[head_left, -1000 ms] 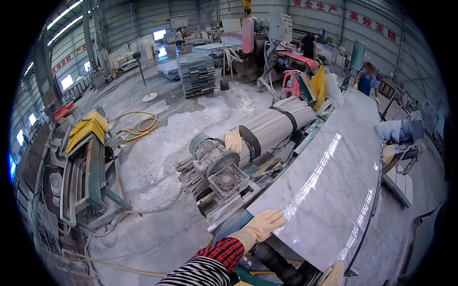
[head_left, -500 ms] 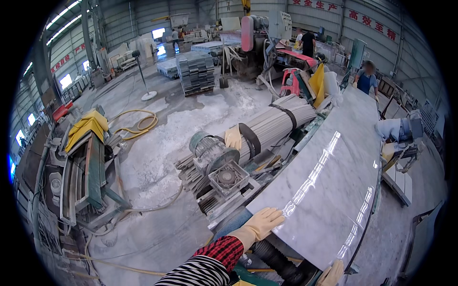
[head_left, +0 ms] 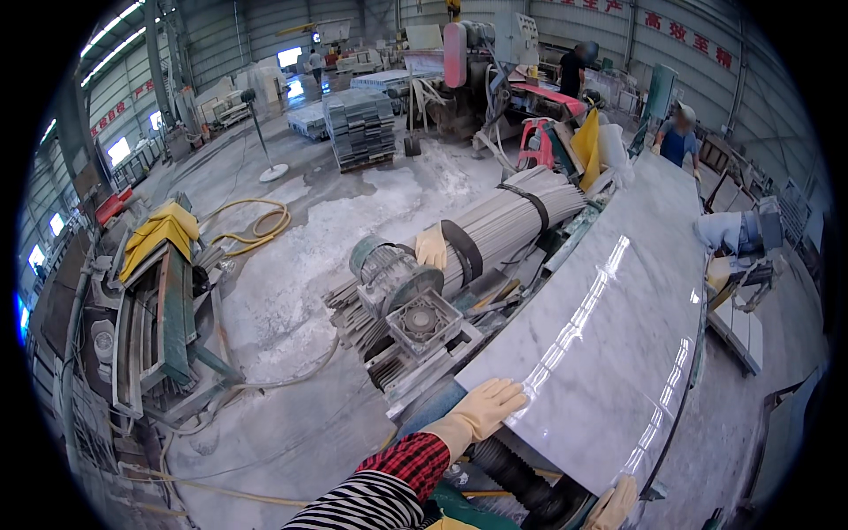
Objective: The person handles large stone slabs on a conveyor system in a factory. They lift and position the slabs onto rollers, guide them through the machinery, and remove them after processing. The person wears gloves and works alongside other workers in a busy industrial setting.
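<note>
A large white marble-like slab [head_left: 609,309] with grey veins stretches from my hands toward the far right, its polished top reflecting strips of light. My left hand [head_left: 484,412], in a cream rubber glove, lies on the slab's near left corner with straight fingers over the top. The thumb side is hard to make out. At the near right corner, my right hand [head_left: 613,507] wears the same kind of glove, its fingers extended against the edge; the lower frame edge cuts off part of it. A person in blue [head_left: 678,143] stands at the slab's far end, gloved hands by its edges.
Left of the slab are a motor [head_left: 393,278], a strapped bundle of grey strips [head_left: 512,216] and a loose glove [head_left: 432,246]. A ribbed black hose [head_left: 512,477] runs below my left hand. Further off are a yellow hose [head_left: 265,231] and stacked stone pieces [head_left: 360,132].
My right hand has risen slightly along the slab's corner, and its fingers show more. My left hand stays put. The person at the far end has shifted a little, head lowered.
</note>
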The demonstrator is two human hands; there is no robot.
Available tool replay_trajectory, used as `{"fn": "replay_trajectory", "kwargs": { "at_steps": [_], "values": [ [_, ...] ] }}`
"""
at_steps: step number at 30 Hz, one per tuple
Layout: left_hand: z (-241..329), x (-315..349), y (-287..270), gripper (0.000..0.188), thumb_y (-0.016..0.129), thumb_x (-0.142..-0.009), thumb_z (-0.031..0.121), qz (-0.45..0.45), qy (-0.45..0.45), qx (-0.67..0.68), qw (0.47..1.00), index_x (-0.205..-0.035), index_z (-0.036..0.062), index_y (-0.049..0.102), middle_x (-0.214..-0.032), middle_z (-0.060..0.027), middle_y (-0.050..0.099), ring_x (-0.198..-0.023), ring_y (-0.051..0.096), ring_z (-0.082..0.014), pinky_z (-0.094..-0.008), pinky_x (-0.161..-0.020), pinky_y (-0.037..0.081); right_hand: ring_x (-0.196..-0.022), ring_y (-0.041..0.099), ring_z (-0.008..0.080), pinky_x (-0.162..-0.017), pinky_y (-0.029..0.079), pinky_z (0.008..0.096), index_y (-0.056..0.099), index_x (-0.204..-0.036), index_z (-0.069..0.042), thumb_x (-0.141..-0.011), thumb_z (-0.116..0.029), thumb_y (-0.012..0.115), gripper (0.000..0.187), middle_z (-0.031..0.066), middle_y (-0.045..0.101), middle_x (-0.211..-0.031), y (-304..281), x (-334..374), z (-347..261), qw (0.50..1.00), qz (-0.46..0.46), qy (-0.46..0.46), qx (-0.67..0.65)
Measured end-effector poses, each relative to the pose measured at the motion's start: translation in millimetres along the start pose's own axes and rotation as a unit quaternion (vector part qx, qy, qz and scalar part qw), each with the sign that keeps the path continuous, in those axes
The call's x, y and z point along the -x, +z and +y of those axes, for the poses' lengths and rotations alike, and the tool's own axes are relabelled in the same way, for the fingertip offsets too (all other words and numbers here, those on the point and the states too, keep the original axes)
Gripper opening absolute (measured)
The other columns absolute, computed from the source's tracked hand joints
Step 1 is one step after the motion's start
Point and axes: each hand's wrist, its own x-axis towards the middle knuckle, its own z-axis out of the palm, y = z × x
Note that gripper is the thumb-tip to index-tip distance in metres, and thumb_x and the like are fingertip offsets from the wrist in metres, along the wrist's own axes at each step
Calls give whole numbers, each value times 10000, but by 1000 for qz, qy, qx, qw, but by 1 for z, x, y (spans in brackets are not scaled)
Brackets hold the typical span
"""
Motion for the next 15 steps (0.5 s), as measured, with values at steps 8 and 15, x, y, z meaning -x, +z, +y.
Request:
{"fn": "replay_trajectory", "kwargs": {
  "at_steps": [8, 15],
  "values": [
    [0, 7, -1, 641, 737, -817, 124, -20, -19, 2, 1000, -1438, 83, 584, -1543, -182, 577, -1417, 542, -399, -503, -1215, 420, -1449, 538, 500, -1266, 368, 572, 613, -1518, 47, -1118, -258, 559, 505, 334, 613, -1515, -6, -2, -6, 1000, -17, 13, -18],
    [5, 6, -9, 635, 728, -814, 111, -24, -16, 4, 1000, -1431, 80, 581, -1523, -184, 582, -1401, 548, -394, -497, -1201, 427, -1449, 537, 498, -1269, 365, 574, 621, -1494, 72, -1125, -253, 551, 497, 338, 613, -1512, -1, 2, 1, 1000, -21, 2, 1]
  ]
}}
